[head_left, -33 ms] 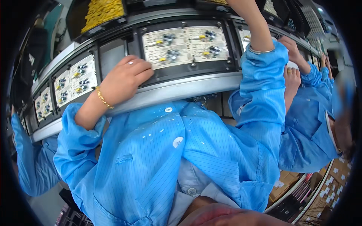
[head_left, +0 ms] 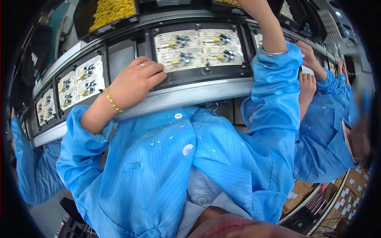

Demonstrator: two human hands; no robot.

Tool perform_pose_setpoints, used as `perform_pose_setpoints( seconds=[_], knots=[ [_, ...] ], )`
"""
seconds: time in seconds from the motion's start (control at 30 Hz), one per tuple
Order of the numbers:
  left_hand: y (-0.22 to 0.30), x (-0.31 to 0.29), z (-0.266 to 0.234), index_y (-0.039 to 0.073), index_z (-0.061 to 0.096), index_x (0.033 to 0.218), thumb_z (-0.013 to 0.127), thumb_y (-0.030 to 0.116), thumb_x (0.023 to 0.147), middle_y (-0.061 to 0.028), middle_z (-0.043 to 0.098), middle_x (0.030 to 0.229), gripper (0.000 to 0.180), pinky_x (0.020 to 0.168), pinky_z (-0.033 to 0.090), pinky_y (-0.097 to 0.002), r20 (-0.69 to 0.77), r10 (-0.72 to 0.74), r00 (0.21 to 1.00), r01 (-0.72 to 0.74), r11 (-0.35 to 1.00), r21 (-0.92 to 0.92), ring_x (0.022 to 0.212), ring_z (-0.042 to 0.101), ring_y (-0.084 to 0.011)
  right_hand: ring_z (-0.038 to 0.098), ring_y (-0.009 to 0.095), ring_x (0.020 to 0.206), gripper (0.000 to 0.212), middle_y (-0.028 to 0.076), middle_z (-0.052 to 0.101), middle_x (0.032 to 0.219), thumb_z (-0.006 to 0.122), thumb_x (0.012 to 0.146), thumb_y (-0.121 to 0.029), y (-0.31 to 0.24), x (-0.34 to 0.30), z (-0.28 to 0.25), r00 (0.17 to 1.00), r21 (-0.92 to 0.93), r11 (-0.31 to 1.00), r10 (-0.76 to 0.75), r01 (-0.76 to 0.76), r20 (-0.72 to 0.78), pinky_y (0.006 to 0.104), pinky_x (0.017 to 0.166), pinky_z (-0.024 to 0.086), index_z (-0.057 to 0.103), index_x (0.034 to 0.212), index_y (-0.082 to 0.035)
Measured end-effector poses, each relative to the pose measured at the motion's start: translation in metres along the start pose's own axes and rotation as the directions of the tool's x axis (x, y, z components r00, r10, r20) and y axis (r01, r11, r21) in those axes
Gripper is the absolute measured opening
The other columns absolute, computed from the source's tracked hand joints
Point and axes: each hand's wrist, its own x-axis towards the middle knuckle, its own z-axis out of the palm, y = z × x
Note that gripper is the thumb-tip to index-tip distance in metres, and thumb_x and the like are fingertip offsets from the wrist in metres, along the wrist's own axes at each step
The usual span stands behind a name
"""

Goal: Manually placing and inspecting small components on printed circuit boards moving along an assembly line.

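My left hand [head_left: 135,82], with a ring on one finger and a gold chain bracelet at the wrist, is at the near left corner of a black carrier frame [head_left: 186,80]. Its fingers are bent and close together over the frame's edge; the fingertips are partly hidden. In that frame lie pale circuit boards [head_left: 203,48], each with a yellow part and dark round components. My right forearm [head_left: 266,24], with a metal bangle, stretches away past the frame's right end. The upper edge of the picture cuts off my right hand.
A silver rail [head_left: 194,91] runs along the line's near side. More carriers with boards [head_left: 80,82] stand at left. Beyond the line is a dark bin of yellow parts [head_left: 114,12]. At right a co-worker's hands [head_left: 306,85] are close to my right sleeve; cartons [head_left: 299,194] lie behind.
The carrier frame, the yellow-parts bin and my left hand all appear slightly farther right in the picture. My left hand keeps its hold at the frame's corner.
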Motion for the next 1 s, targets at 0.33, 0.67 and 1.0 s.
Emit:
perform_pose_setpoints(
  seconds=[0.33, 0.67, 1.0],
  knots=[
    [0.007, -0.015, 0.009, 0.008, 0.057, 0.101, 0.051, 0.005, 0.074, -0.0033, 0.060, 0.084, 0.028, 0.078, 0.040, -0.0294, -0.124, -0.128, 0.984, 0.135, 0.990, 0.045, 0.078, 0.057, -0.0179, 0.059, 0.037, 0.086, 0.029, 0.021, 0.063, 0.088, 0.060, 0.079, -0.024, 0.005, 0.090, 0.084, 0.912, -0.271, 0.932, -0.121, 0.240, 0.391, 0.0413, 0.076, 0.046, 0.064, 0.092, 0.001],
    [0.022, -0.011, -0.011, 0.007, 0.060, 0.090, 0.056, 0.004, 0.065, -0.0025, 0.057, 0.068, 0.026, 0.071, 0.039, -0.0290, -0.174, -0.107, 0.979, 0.139, 0.974, 0.178, 0.067, 0.056, -0.0177, 0.059, 0.036, 0.092, 0.032, 0.019, 0.063, 0.098, 0.066, 0.076, -0.025, 0.027, 0.104, 0.064, 0.877, -0.408, 0.905, 0.099, 0.116, 0.469, 0.0401, 0.078, 0.047, 0.064, 0.098, -0.002],
    [0.004, -0.027, -0.014, 0.006, 0.061, 0.087, 0.056, 0.004, 0.063, -0.0037, 0.059, 0.069, 0.025, 0.068, 0.040, -0.0293, -0.171, -0.013, 0.985, 0.044, 0.983, 0.179, 0.065, 0.055, -0.0184, 0.061, 0.037, 0.079, 0.016, 0.021, 0.063, 0.082, 0.056, 0.075, -0.011, 0.044, 0.096, 0.070, 0.979, -0.460, 0.882, -0.010, 0.103, 0.202, 0.0403, 0.071, 0.048, 0.067, 0.081, -0.003]
  ],
)
